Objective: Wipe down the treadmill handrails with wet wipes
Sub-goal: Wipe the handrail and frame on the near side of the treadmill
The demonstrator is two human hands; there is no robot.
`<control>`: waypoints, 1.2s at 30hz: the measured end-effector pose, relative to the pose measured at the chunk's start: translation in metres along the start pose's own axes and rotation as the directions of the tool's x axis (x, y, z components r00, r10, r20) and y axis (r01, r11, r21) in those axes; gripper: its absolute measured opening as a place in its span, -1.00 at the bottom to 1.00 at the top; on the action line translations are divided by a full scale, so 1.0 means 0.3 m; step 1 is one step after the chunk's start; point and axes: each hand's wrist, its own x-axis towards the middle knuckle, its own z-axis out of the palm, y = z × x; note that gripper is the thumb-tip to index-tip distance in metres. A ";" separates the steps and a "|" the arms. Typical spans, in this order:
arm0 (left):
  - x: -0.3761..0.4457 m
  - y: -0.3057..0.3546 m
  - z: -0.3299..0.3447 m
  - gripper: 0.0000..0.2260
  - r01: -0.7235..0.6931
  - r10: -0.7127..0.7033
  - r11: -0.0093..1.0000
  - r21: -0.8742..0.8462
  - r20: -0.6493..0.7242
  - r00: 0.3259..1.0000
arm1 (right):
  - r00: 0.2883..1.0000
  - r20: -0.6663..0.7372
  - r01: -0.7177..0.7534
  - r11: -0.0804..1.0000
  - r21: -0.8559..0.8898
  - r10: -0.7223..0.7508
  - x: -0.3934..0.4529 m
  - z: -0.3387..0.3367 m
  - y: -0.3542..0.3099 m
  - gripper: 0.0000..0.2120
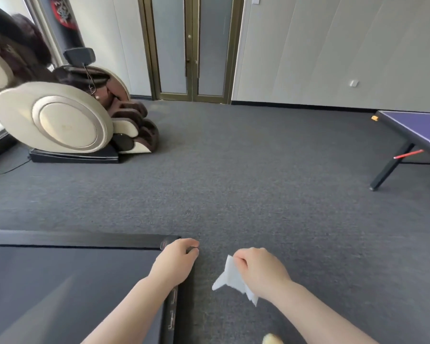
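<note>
Carpet (233,175), dark grey and finely ribbed, covers the whole floor and runs under everything in view. At near left lies the treadmill (72,281), low and flat: a matte black belt framed by a smooth dark rail along its far edge and another down its right side, the two meeting at a squared corner. The left hand (176,259) rests on that corner with fingers curled over the edge, gripping it; small markings show on the frame beside the knuckles and further down the side rail. Just right of it, apart from the treadmill and above bare carpet, the right hand (258,271) pinches a wipe (230,278) between thumb and curled fingers. The wipe is thin, white and limp, hanging in creased, pointed folds below the hand, touching nothing else. No upright handrail shows in this view. At far left stands a massage chair (60,115), its side a glossy cream disc with raised concentric rings, its padding dark brown and plush, on a black wedge base with a thin cable trailing along the floor. Straight ahead at the far wall is a double door (191,50) with frosted panes in a brass-coloured frame, set between pale wall panels. At far right a table (417,130) with a smooth purple top and slanted dark legs juts in; a red rod crosses one leg. Something pale yellow peeks in at the near edge, too cropped to identify.
</note>
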 end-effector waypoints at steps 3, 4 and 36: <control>0.200 0.076 -0.012 -0.72 0.039 -0.039 0.999 0.001 -0.073 0.997 | 0.998 -0.010 0.063 0.998 -0.009 -0.063 0.232 -0.099 0.048 -0.68; 0.268 0.105 -0.010 -0.72 0.050 -0.050 0.999 -0.006 -0.099 0.994 | 0.996 -0.016 0.085 0.996 -0.004 -0.085 0.314 -0.134 0.068 -0.71; 1.763 0.179 -0.780 -0.75 0.406 -0.552 0.832 -0.378 -0.493 0.672 | 0.757 0.228 0.643 0.760 -0.096 -0.612 2.426 -0.665 -0.561 -0.72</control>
